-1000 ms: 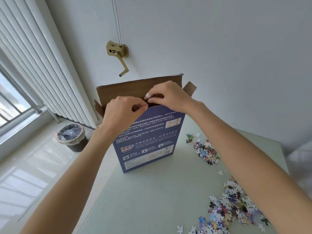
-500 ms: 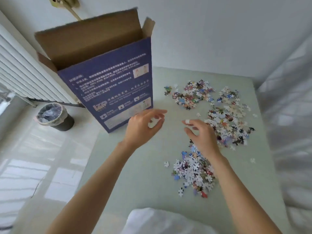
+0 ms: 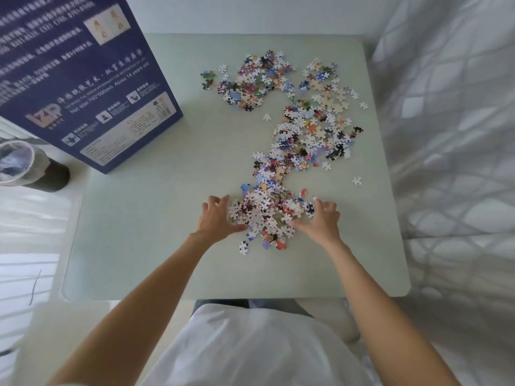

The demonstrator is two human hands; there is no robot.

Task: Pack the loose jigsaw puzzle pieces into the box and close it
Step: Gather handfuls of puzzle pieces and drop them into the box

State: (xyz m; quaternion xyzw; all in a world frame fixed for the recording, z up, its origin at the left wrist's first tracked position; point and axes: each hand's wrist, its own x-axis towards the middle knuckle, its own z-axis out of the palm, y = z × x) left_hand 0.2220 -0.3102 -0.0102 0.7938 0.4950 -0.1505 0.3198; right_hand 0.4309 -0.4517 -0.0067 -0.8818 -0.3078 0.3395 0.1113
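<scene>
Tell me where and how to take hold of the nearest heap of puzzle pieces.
Scoop the nearest heap from its two flanks, where the left hand and right hand already sit. The pieces are loose, flat and spread low on the table, so cupped fingers sliding under both edges should lift more than a pinch from above.

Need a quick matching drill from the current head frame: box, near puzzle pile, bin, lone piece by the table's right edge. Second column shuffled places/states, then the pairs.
Things:
1. blue box
2. near puzzle pile
3. bin
4. lone piece

Places/states:
A. on the floor, left of the table
B. between the left hand and right hand
C. standing upright at the table's far left corner
D. lying alone, apart from the piles

Pairs: 1-C, 2-B, 3-A, 4-D
</scene>
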